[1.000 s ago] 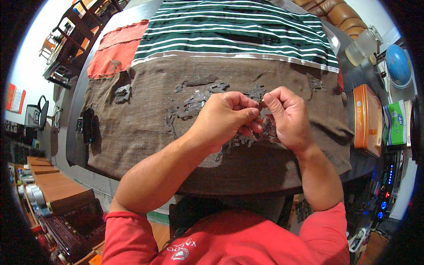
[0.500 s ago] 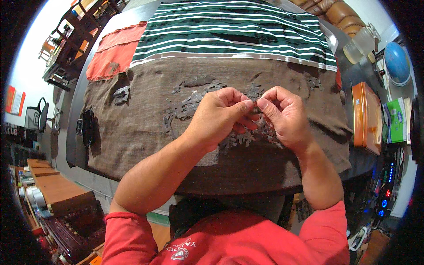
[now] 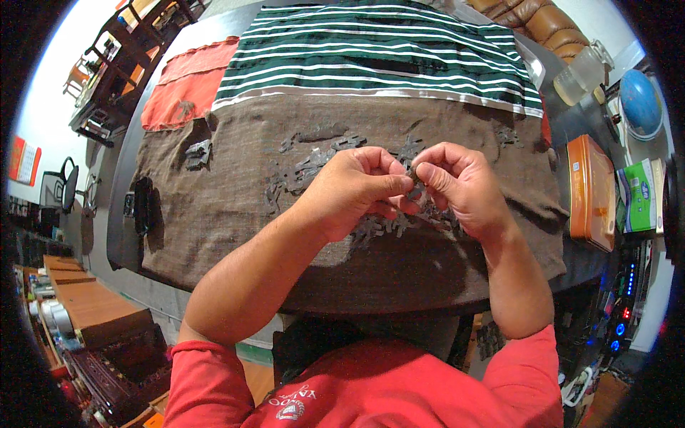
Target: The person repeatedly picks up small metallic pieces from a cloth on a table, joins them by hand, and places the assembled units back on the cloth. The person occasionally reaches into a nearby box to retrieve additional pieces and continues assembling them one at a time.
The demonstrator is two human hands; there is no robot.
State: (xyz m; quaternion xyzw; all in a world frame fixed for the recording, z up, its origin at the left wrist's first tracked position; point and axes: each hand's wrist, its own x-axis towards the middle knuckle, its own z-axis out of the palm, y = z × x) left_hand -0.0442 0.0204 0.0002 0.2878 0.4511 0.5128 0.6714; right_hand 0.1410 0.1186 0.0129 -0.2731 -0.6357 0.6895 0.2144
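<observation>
My left hand [image 3: 357,187] and my right hand [image 3: 465,187] meet over the middle of the brown cloth [image 3: 228,214]. Between the thumbs and forefingers of both is a small dark grey piece [image 3: 413,175], mostly covered by the fingertips. Its exact kind is too small to make out. Loose flat dark grey pieces [image 3: 308,168] lie scattered on the cloth beyond my left hand, and more dark pieces [image 3: 378,227] are strewn under and between the hands. Smaller clusters of dark pieces sit at the left [image 3: 198,153] and at the far right [image 3: 507,137].
A green and white striped cloth [image 3: 371,57] covers the table's far part, beside an orange cloth [image 3: 187,82]. A black case [image 3: 143,205] lies at the left edge. On the right stand an orange tin [image 3: 591,192], a green package [image 3: 637,196] and a clear jar [image 3: 581,75].
My right hand has tilted slightly and its fingertips have shifted a little lower. The small dark piece shows more between the fingers. Both hands keep their pinch.
</observation>
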